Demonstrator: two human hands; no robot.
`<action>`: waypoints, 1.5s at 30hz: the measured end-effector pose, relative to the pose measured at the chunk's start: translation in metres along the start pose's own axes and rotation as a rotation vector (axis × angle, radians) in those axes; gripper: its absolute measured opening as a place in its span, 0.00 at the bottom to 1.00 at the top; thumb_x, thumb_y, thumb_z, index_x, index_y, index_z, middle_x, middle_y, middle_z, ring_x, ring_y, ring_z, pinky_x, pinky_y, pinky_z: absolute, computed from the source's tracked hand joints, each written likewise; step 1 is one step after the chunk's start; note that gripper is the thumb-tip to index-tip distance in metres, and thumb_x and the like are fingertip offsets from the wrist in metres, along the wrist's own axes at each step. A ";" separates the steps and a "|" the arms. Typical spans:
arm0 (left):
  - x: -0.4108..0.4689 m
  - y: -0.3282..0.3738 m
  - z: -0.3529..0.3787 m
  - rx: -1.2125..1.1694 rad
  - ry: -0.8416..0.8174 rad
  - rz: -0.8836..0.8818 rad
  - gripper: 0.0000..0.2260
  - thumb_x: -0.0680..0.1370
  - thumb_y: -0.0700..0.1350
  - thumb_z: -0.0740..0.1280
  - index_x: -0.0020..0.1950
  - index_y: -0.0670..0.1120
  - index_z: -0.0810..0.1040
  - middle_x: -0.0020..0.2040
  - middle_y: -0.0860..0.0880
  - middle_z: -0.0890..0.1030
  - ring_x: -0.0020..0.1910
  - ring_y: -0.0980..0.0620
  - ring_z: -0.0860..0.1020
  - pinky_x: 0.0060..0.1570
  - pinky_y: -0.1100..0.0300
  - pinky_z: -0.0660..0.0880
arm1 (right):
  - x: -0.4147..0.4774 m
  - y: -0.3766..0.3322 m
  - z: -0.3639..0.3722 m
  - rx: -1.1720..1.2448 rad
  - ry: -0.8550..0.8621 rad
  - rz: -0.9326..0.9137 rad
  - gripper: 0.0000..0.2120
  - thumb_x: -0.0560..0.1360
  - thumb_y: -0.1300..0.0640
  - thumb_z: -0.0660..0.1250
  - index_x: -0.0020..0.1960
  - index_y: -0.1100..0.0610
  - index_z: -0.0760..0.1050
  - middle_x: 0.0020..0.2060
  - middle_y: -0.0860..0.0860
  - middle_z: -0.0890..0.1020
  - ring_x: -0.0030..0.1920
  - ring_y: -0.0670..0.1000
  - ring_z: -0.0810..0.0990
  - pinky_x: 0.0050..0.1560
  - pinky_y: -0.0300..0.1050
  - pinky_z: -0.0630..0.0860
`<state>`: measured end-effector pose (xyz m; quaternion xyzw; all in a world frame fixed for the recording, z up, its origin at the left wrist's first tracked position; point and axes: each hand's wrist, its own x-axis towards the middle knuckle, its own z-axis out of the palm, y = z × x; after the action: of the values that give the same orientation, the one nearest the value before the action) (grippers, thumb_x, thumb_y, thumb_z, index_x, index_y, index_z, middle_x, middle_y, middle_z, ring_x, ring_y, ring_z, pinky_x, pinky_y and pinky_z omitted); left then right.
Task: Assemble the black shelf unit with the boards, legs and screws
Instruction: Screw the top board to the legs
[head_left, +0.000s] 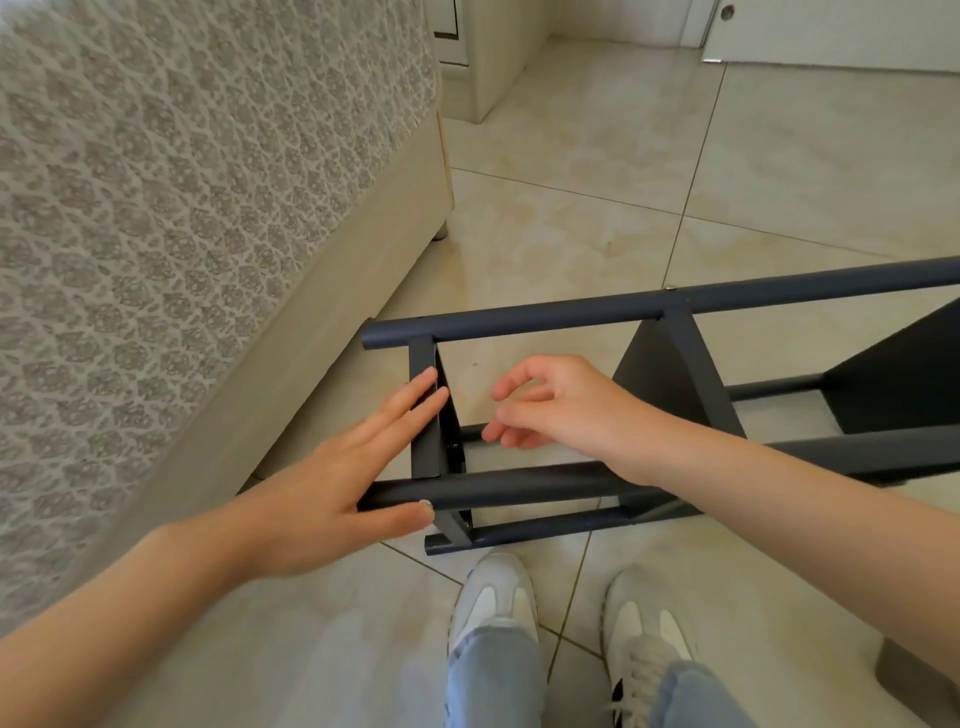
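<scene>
Shoes (493, 592) stand on the tiles (779, 156) just short of the shelf (519, 317), which lies on its side beside the bed (182, 208). Left hand (332, 483) presses flat, fingers straight, on its end board (425, 452); right hand (550, 402) hovers loosely curled, empty.

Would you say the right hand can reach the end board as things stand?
Probably yes: the right hand hovers beside the end board, nothing between; the left hand rests on it.

On my feed: bare left hand (332, 493) and right hand (561, 405), light-blue jeans (493, 675), white lace-up sneakers (493, 597).
</scene>
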<state>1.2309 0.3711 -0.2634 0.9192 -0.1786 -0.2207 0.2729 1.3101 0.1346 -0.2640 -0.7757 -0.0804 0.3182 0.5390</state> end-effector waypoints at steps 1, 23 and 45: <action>-0.003 -0.001 0.005 0.001 0.022 0.006 0.37 0.78 0.61 0.63 0.79 0.65 0.42 0.76 0.74 0.35 0.76 0.71 0.38 0.77 0.59 0.49 | -0.002 0.001 0.001 0.000 -0.004 0.002 0.06 0.78 0.62 0.67 0.54 0.57 0.77 0.42 0.51 0.87 0.45 0.49 0.85 0.51 0.42 0.82; -0.020 0.008 0.047 0.145 0.267 0.188 0.29 0.82 0.57 0.61 0.81 0.49 0.59 0.82 0.57 0.56 0.82 0.50 0.50 0.76 0.55 0.56 | 0.001 0.009 0.002 0.030 -0.490 0.398 0.07 0.76 0.61 0.70 0.53 0.60 0.82 0.45 0.54 0.85 0.40 0.46 0.84 0.40 0.33 0.79; -0.026 0.014 0.064 0.072 0.320 0.223 0.23 0.81 0.59 0.61 0.74 0.51 0.69 0.78 0.57 0.64 0.81 0.47 0.55 0.76 0.62 0.56 | 0.021 0.037 0.037 0.316 -0.654 0.428 0.06 0.78 0.65 0.66 0.54 0.62 0.78 0.49 0.59 0.80 0.48 0.54 0.78 0.63 0.48 0.75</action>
<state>1.1737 0.3445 -0.2955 0.9263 -0.2413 -0.0336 0.2873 1.2967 0.1581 -0.3135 -0.5410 -0.0345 0.6609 0.5190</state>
